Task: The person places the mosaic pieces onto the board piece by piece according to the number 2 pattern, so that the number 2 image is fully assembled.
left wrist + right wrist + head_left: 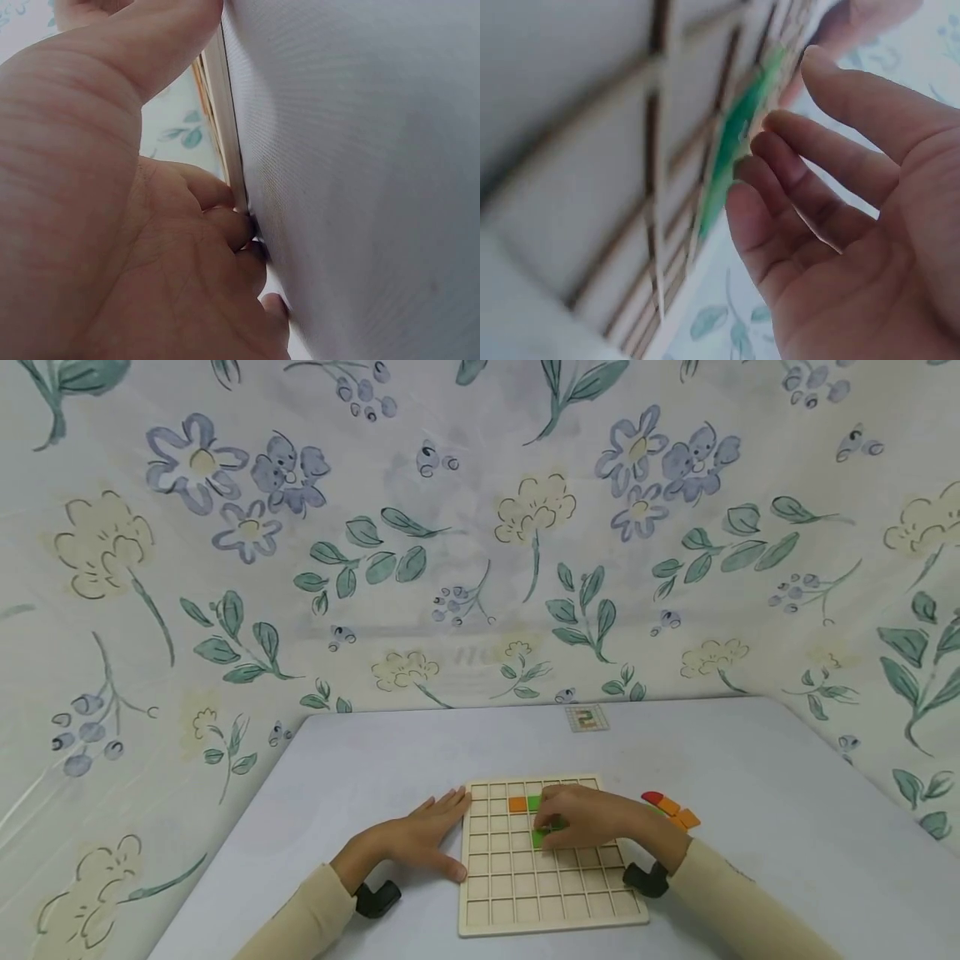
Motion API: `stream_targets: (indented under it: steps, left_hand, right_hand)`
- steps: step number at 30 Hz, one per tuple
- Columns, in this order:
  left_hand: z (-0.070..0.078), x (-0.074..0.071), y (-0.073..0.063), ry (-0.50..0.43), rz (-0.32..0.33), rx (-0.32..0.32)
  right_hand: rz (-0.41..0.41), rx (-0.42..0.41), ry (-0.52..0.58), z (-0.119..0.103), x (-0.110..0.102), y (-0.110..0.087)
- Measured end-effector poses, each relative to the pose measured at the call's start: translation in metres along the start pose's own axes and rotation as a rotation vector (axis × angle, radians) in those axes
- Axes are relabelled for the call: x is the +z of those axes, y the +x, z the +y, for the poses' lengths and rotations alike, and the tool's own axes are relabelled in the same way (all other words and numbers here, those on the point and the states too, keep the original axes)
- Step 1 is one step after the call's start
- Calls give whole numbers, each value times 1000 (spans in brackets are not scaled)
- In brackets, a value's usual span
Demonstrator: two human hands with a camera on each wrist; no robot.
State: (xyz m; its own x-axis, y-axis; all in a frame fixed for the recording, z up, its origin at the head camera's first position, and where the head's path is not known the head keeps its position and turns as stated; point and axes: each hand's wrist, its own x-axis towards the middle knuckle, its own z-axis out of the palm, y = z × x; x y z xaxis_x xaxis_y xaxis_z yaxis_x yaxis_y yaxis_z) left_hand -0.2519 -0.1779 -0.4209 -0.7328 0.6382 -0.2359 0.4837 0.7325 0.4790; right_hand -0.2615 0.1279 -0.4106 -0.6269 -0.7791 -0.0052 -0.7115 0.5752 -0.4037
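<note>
Pale wooden grid board [506, 912], lying flat on the white table [360, 752] between both hands. Towards its far side, one orange tile [517, 804] and green tiles [537, 840], partly hidden beneath the right hand [581, 820]. Cupped fingers there, thumb held away from them in the right wrist view, no pinch showing; cannot tell firm contact from mere nearness. Well apart from it, palm down with fingers spread, the left hand [416, 841], touching the board's left edge and grasping nothing. Looks most at risk around the greens: could knock a tile askew or ride it up on a divider through one careless fingertip, with the view blocked by knuckles. Could also skid the board sideways, given an uneven push against only one braced edge, or catch its right edge with the black wrist camera [647, 880]. Just beyond the right wrist, loose red and orange pieces [686, 818]; could scatter from a low backward sweep of that forearm.
</note>
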Motion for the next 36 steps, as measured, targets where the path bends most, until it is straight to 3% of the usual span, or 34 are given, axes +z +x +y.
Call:
stream_targets:
  steps: [6, 11, 18, 26, 36]
  left_hand:
    - [1, -1, 2, -1, -3, 8]
    - [0, -2, 1, 2, 0, 8]
    - [0, -3, -3, -2, 0, -3]
    - [0, -2, -3, -9, 3, -18]
    - [-1, 0, 1, -4, 6, -15]
  right_hand:
    - [103, 21, 106, 14, -25, -18]
    - [161, 37, 92, 25, -42, -36]
    - [208, 190, 111, 47, -53, -67]
    - [248, 378, 83, 72, -53, -93]
    - [221, 462, 100, 86, -38, -101]
